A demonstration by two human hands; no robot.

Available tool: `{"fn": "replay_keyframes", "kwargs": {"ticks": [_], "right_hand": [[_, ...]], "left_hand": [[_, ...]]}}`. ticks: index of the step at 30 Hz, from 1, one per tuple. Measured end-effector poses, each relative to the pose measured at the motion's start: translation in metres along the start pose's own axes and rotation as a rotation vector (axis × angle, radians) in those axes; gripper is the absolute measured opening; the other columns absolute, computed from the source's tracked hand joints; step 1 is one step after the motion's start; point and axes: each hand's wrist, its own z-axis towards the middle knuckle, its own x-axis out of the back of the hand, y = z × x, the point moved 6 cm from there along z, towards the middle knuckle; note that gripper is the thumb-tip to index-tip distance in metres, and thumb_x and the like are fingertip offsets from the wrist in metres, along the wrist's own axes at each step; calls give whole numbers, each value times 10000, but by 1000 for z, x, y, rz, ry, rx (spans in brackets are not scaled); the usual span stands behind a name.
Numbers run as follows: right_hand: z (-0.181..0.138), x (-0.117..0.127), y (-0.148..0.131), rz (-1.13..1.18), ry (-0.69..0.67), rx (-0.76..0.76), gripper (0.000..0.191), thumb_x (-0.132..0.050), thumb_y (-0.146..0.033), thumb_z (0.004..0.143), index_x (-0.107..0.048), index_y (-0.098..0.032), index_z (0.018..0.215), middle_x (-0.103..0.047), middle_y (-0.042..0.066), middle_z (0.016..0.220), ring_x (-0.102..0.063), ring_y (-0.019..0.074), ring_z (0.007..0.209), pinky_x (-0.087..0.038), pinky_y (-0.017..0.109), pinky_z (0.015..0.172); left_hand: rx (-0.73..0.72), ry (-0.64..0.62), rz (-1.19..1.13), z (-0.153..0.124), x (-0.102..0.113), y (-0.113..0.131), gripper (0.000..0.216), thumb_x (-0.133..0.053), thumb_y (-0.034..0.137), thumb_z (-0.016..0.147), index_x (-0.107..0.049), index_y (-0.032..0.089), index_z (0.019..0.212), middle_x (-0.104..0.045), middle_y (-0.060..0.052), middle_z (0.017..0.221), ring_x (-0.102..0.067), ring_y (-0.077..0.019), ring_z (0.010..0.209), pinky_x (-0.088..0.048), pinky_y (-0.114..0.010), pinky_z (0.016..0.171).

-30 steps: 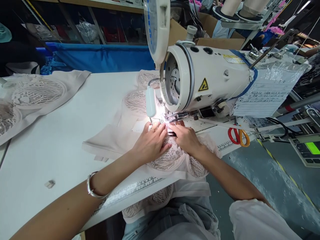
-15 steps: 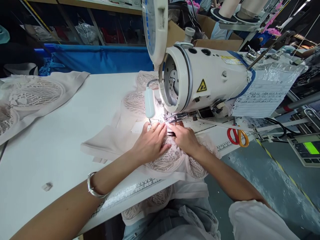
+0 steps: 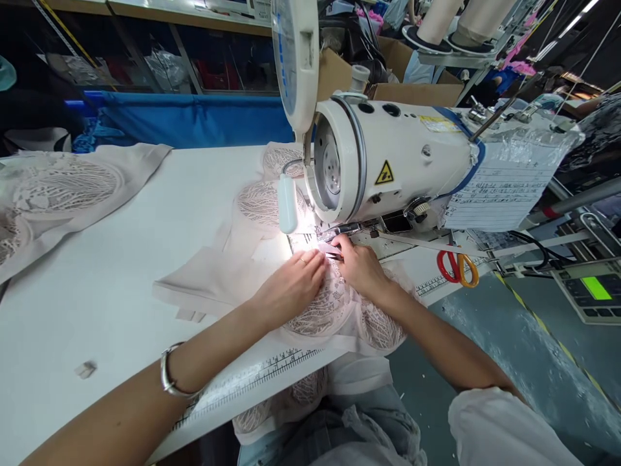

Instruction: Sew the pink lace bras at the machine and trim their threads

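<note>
A pale pink lace bra lies on the white table under the sewing machine, its near part hanging over the front edge. My left hand is closed, its fingertips pinching the fabric beside the lit needle area. Just right of it, my right hand is closed, thumb and index finger together at the fabric edge. Dark pointed blades of what look like thread snips stick out of the right hand towards the left fingertips. The handles are hidden in the palm.
Another lace bra piece lies at the left. Scissors with red and orange handles hang at the table's right edge. A small lamp lights the needle. A pale tape runs in from the right. More lace pieces rest on my lap.
My left fingers have drawn together and slid slightly towards me. My right index finger has bent back, leaving the snips' blades more visible. The parts inside the machine head's opening have turned.
</note>
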Motion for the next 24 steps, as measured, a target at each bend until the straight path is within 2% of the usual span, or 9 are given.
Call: {"fn": "replay_keyframes", "kwargs": {"ticks": [2, 4, 6, 9, 14, 19, 21, 24], "right_hand": [[-2, 2, 4, 44, 23, 17, 294, -523, -108, 880, -605, -158, 1158, -719, 55, 850, -626, 189, 695, -407, 262, 634], [-6, 3, 3, 96, 65, 99, 316, -511, -81, 874, -616, -171, 1159, -699, 64, 964, -622, 174, 752, -428, 249, 662], [-10, 3, 1, 132, 98, 192, 368, -476, -69, 895, -626, -191, 1207, -666, 71, 1055, -622, 167, 818, -452, 240, 699], [-13, 0, 0, 136, 109, 254, 407, -445, -81, 929, -634, -201, 1269, -635, 73, 1046, -615, 169, 850, -468, 238, 714], [-6, 0, -4, 118, 93, 240, 388, -455, -69, 915, -665, -190, 1218, -633, 79, 1087, -613, 173, 864, -475, 249, 727], [3, 3, -11, 55, 85, 193, 310, -482, -50, 883, -670, -170, 1099, -657, 92, 1143, -620, 190, 903, -458, 265, 745], [7, 4, -13, 25, 90, 185, 271, -468, -44, 888, -669, -164, 1023, -673, 91, 1087, -614, 188, 864, -440, 271, 722], [11, 5, -15, -19, 97, 180, 263, -434, -53, 911, -670, -165, 943, -681, 83, 1013, -591, 185, 808, -403, 281, 673]], "left_hand": [[-52, -48, 4, -2, 1, 9, 434, -351, 104, 987, -544, 66, 1374, -605, -199, 1372, -528, -336, 1328, -436, -485, 1081], [-31, -71, -23, -4, 2, 11, 440, -401, 91, 952, -557, 106, 1363, -570, -193, 1416, -490, -370, 1368, -433, -536, 1089], [-3, -73, -95, -5, 4, 9, 416, -428, 86, 933, -602, 136, 1307, -557, -183, 1438, -469, -394, 1390, -432, -582, 1087], [14, -60, -223, -4, 7, 1, 407, -442, 62, 920, -635, 163, 1264, -580, -164, 1424, -466, -399, 1399, -426, -624, 1089], [17, -84, -263, -4, 6, -12, 446, -432, 25, 886, -642, 180, 1248, -591, -140, 1419, -453, -396, 1408, -445, -634, 1068], [30, -42, -297, -3, 11, -23, 444, -400, -1, 867, -674, 186, 1162, -630, -103, 1356, -493, -362, 1352, -441, -618, 1052], [40, -22, -312, -2, 15, -27, 383, -386, 42, 919, -686, 181, 1113, -666, -99, 1272, -534, -340, 1285, -457, -586, 1024], [55, -5, -297, 0, 16, -30, 311, -382, 199, 1007, -691, 165, 1010, -693, -110, 1114, -596, -310, 1120, -488, -529, 949]]}}
